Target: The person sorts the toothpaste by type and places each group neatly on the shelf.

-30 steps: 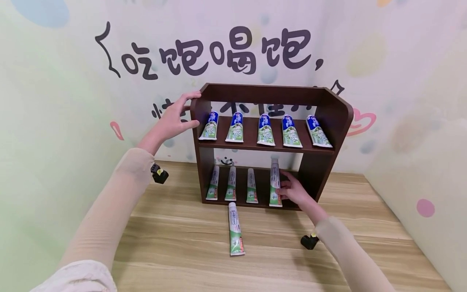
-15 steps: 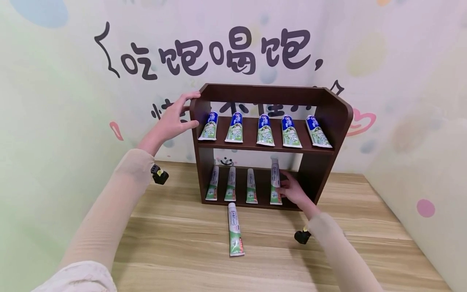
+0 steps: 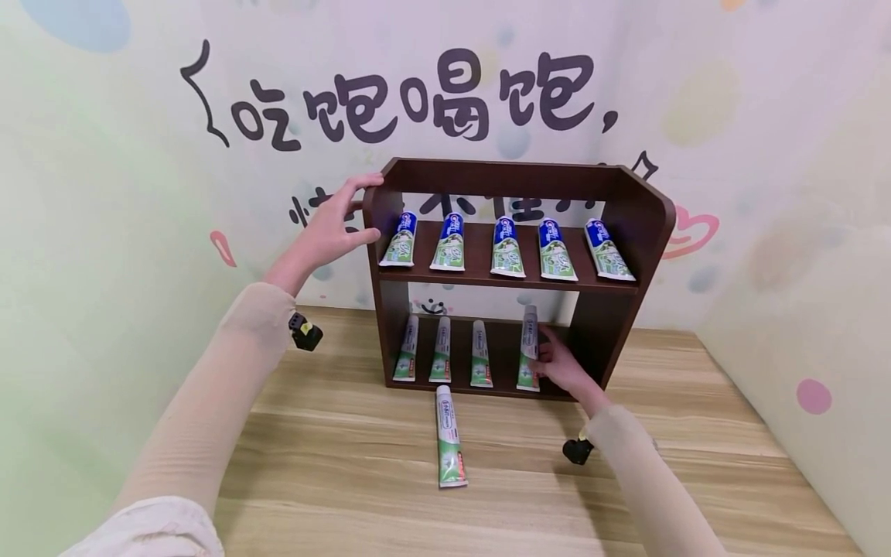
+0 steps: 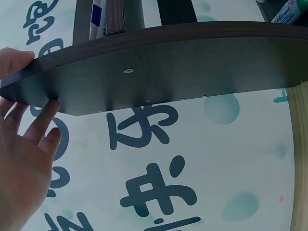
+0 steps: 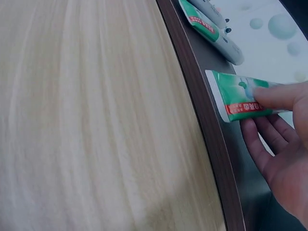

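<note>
A dark brown two-tier shelf [image 3: 511,280] stands against the wall. My left hand [image 3: 330,228] holds its left side panel [image 4: 159,67], thumb and fingers at the panel's edge. Inside the lower tier, my right hand [image 3: 564,367] pinches a green and white toothpaste tube [image 3: 529,348] between thumb and fingers. The tube leans back with its cap end up; in the right wrist view its flat crimped end [image 5: 219,96] is close over the shelf board. To its left lie several matching tubes, the nearest one [image 3: 480,354] separated by a gap.
Another green and white tube [image 3: 451,437] lies on the wooden table [image 3: 334,472] in front of the shelf. Several blue and green toothpaste tubes [image 3: 506,247] line the upper tier. A printed wall [image 3: 250,201] stands close behind.
My right hand has moved the pinched tube slightly back and then to the right inside the lower tier, and its cap end is a little lower. My left hand stays put.
</note>
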Action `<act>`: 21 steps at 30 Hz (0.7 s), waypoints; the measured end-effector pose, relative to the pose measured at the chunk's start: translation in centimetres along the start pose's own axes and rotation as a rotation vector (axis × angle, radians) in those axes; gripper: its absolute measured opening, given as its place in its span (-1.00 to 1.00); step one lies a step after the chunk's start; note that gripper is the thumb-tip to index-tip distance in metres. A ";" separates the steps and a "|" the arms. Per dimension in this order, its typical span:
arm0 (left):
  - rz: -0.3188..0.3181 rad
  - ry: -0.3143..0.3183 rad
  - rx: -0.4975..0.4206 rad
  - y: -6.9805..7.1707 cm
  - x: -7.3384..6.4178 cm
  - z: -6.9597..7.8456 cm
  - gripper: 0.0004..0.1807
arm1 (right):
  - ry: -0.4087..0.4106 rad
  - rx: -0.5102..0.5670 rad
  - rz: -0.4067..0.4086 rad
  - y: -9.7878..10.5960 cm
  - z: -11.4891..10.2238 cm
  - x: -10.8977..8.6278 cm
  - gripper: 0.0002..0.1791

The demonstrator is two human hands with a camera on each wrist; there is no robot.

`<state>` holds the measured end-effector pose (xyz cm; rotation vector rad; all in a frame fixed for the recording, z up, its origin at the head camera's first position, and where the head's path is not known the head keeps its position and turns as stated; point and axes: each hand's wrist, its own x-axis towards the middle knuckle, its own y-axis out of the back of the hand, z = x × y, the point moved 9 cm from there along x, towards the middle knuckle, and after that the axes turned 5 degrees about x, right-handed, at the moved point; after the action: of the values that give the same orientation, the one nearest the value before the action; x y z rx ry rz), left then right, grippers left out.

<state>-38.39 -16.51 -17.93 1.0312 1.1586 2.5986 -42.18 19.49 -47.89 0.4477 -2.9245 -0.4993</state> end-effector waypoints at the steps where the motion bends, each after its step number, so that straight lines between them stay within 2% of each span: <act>1: 0.000 0.000 0.000 0.0 0.0 0.0 -0.19 | 0.002 -0.007 -0.012 -0.2 -0.1 0.0 0.01; 6: -0.004 -0.007 0.001 -0.1 -0.1 0.2 -0.19 | 0.032 -0.030 -0.057 -1.1 -0.1 0.0 0.06; 12: 0.002 -0.008 0.001 0.0 0.0 0.3 -0.20 | 0.040 -0.034 -0.024 -1.2 0.4 0.1 -0.03; 21: 0.004 -0.002 0.015 0.1 0.0 0.2 -0.21 | -0.014 -0.080 -0.025 -1.6 1.3 -0.1 -0.21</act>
<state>-38.23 -16.48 -17.76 1.0398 1.1781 2.5953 -41.89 18.48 -49.61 0.4731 -2.9028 -0.6220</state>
